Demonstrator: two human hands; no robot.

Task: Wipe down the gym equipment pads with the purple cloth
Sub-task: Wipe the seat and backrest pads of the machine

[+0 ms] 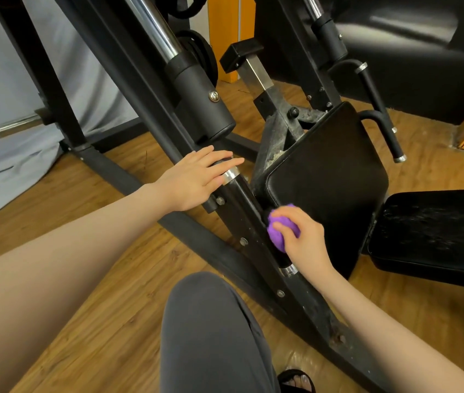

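While the right hand point(304, 236) bunches the purple cloth point(277, 231) in curled fingers at the lower-left edge of the black back pad point(327, 171), the likely fault is a wad too small to cover much — it may skid off the rounded edge onto the frame tube point(242, 208) and leave most of the vinyl untouched. The left hand point(194, 180) rests on that tube, fingers straight and slightly apart. The cloth looks fuzzy, bright violet, balled tight — the seat pad point(435, 231) beside it appears streaked.
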